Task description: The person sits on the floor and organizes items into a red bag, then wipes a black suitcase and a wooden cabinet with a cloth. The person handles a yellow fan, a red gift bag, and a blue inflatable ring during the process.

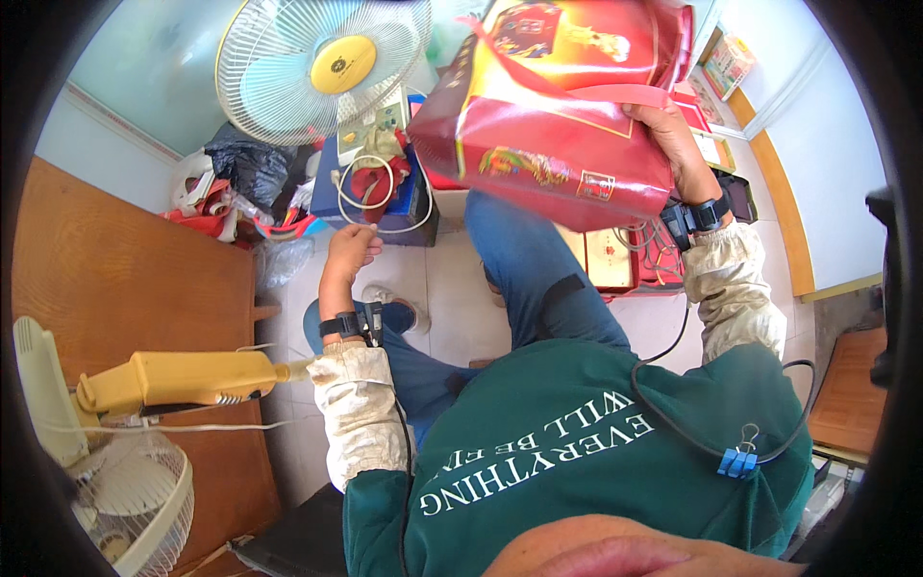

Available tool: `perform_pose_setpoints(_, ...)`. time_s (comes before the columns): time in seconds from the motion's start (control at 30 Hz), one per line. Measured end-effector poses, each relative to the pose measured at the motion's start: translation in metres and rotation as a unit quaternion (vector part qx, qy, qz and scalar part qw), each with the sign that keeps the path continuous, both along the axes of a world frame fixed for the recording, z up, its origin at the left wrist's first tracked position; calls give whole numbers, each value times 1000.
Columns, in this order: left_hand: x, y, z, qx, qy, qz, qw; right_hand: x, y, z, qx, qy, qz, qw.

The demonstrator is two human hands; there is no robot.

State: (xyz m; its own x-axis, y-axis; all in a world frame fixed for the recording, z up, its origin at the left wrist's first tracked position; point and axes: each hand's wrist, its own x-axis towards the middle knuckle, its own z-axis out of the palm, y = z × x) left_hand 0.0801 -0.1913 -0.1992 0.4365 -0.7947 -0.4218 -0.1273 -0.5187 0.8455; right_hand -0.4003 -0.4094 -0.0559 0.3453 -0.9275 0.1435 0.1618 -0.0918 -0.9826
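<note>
My right hand [674, 141] grips a large glossy red gift bag [533, 162] by the red strap [620, 95] near its right side. The bag is tilted above my knee, with gold and coloured prints on its faces. My left hand [352, 249] hangs over the floor with loosely curled fingers, and nothing shows in it. Just beyond its fingertips, a white cable [393, 184] loops over a blue box [427, 229]. A red and tan cloth item [371, 191] lies on that box too.
A fan [277, 79] stands ahead on the left, beside plastic bags [249, 166]. A wooden cabinet [137, 274] borders the left, with another, yellow-bodied fan [205, 376] near my elbow. Red and gold boxes [609, 260] with a grey cord [652, 249] sit right of my knee.
</note>
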Motion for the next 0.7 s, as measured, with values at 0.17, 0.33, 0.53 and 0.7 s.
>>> perform_pose_setpoints(0.17,-19,-87,5,-36,-199,-150,968,-31,-62,-28,-175,112,-152,966)
perform_pose_setpoints(0.33,-64,-188,15,-135,-347,-298,879,-50,-102,-73,-166,125,-133,969)
perform_pose_setpoints(0.53,-128,-290,3,-306,-442,-450,713,-63,-122,-112,-88,159,-172,968)
perform_pose_setpoints(0.7,-171,-341,-23,-299,-507,-525,615,-58,-128,-126,-113,204,-198,952)
